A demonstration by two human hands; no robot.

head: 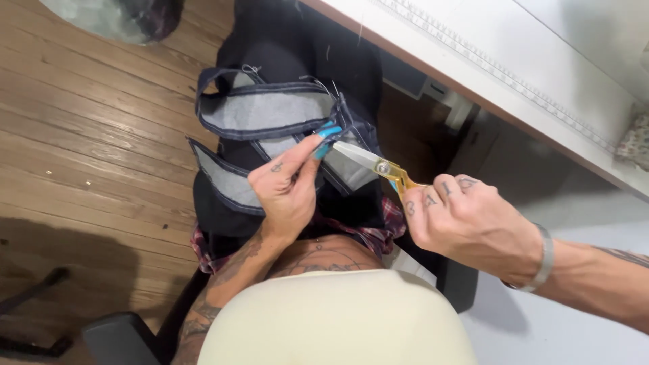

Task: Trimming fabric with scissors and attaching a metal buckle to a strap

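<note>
A dark denim piece with a grey inner side and dark bound edges lies across my lap. My left hand, with blue-painted nails, pinches a fold of it near its right edge. My right hand grips small scissors with gold handles and silver blades. The blade tips point left and meet the fabric beside my left fingertips. Loose threads stick out along the denim's top edge.
A white worktable with a ruler strip along its edge runs diagonally at the upper right. Wooden plank flooring fills the left. I sit on a black chair. A bracelet circles my right wrist.
</note>
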